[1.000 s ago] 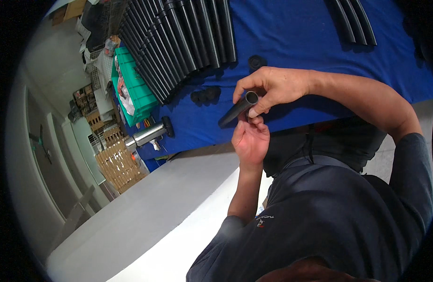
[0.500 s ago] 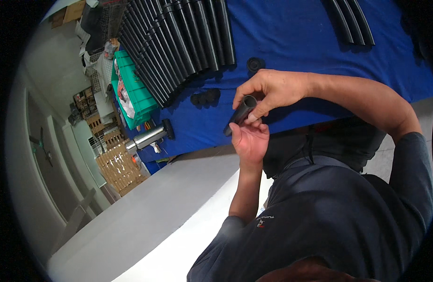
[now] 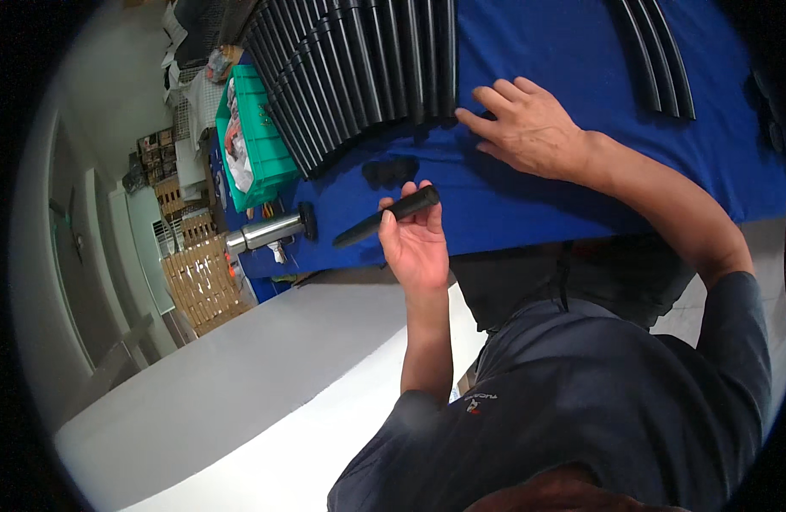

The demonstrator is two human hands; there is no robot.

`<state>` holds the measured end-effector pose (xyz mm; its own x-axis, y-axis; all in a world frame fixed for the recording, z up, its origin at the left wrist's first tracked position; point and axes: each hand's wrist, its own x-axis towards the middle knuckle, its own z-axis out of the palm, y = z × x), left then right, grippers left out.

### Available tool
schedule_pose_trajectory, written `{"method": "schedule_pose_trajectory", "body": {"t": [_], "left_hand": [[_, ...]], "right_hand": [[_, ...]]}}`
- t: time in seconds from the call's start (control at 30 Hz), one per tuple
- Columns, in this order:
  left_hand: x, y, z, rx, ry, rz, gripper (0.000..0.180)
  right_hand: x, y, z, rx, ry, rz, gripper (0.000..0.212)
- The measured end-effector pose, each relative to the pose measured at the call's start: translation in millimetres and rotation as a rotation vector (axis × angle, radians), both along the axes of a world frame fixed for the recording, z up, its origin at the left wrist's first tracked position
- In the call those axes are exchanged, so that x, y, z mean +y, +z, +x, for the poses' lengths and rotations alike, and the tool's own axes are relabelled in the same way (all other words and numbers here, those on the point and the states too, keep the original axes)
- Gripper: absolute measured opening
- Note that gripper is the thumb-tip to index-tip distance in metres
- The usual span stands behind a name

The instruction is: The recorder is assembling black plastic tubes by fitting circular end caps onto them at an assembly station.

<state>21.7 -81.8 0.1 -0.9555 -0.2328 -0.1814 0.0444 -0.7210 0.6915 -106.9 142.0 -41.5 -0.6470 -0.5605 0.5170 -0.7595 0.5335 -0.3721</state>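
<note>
My left hand (image 3: 420,247) holds a short black tube (image 3: 380,222) in its fingers, palm up, just off the table's front edge. The tube lies slanted, one end rounded and dark toward the right. My right hand (image 3: 533,132) is over the blue cloth, palm down with fingers spread. Beneath its fingers a small dark round piece (image 3: 488,114) shows in part; I cannot tell how firmly it is touched. Several small black round pieces (image 3: 389,172) sit together on the cloth beyond my left hand.
Long black tubes (image 3: 367,68) lie side by side across the far left. More curved black tubes (image 3: 657,60) rest at the far right. A green bin (image 3: 269,154) with crumpled material and a silver cylinder (image 3: 272,230) stand at the left on the blue cloth (image 3: 572,51).
My right hand has let go of the tube and moved up and right to the small round piece. My left hand now holds the tube alone, shifted left and tipped flatter.
</note>
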Motion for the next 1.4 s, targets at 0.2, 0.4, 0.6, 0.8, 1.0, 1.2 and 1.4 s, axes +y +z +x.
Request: {"method": "schedule_pose_trajectory", "body": {"t": [0.2,0.4,0.6,0.8,1.0,1.2,1.4], "left_hand": [[7.3,-2.2,-3.1,0.011,0.062,-0.027,0.025],[29.0,-2.4,-12.2,0.040,0.027,-0.208,0.036],[40.9,1.3,-21.7,0.078,0.041,-0.340,0.034],[41.0,2.2,-23.2,0.078,0.052,-0.390,0.033],[50.7,7.6,-25.8,0.042,0.085,-0.401,0.038],[51.6,1.4,-24.6,0.011,0.123,-0.365,0.032],[56.1,0.9,-26.1,-0.030,0.152,-0.323,0.036]], "right_hand": [[-1.8,-5.9,-3.9,-0.134,0.119,-0.179,0.036],[-10.5,8.8,11.8,-1.133,0.508,-0.636,0.037],[-11.2,1.5,9.6,-1.113,0.565,-0.682,0.036],[-9.4,7.6,12.1,-1.023,0.534,-0.638,0.035],[-7.1,10.0,14.6,-0.737,0.473,-0.585,0.035],[-7.6,13.5,17.7,-0.719,0.451,-0.603,0.035],[-6.4,11.9,15.3,-0.749,0.471,-0.564,0.037]]}}
